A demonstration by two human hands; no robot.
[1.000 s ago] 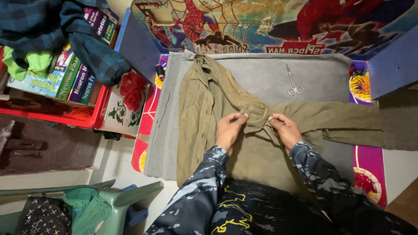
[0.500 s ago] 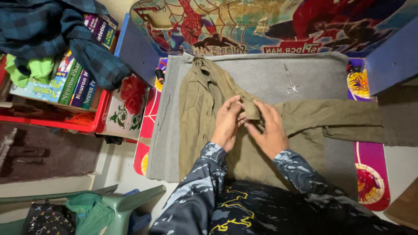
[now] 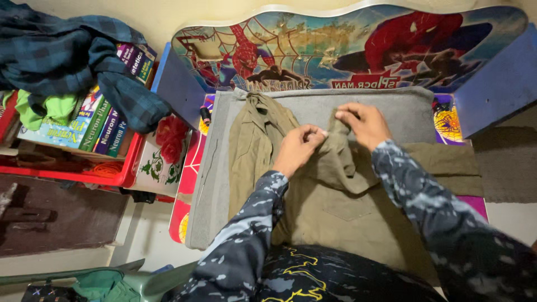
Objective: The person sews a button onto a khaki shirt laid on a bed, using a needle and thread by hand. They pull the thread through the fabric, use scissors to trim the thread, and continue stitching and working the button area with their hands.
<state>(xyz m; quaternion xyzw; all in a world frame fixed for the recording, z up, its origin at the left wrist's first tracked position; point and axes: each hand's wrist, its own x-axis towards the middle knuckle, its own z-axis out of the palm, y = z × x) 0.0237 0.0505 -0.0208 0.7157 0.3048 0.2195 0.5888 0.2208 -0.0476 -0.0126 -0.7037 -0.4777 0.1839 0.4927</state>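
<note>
both hands pinched the olive shirt (image 3: 335, 196): left hand (image 3: 296, 148), right hand (image 3: 363, 123), mid-fold over grey cloth (image 3: 391, 103); next move probably needs the lifted fabric laid flat.

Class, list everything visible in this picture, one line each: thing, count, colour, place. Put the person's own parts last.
shirt: one, olive, spread on the grey cloth, a fold lifted
grey cloth: one, grey, over the small table
small table: one, blue with cartoon panel, centre
plaid garment: one, dark blue, heaped top left
books: several, mixed colours, in the red tray
red tray: one, red, left
left hand: one, pinching the shirt fold
right hand: one, gripping the same fold
sleeves: two, grey-blue camouflage
</note>
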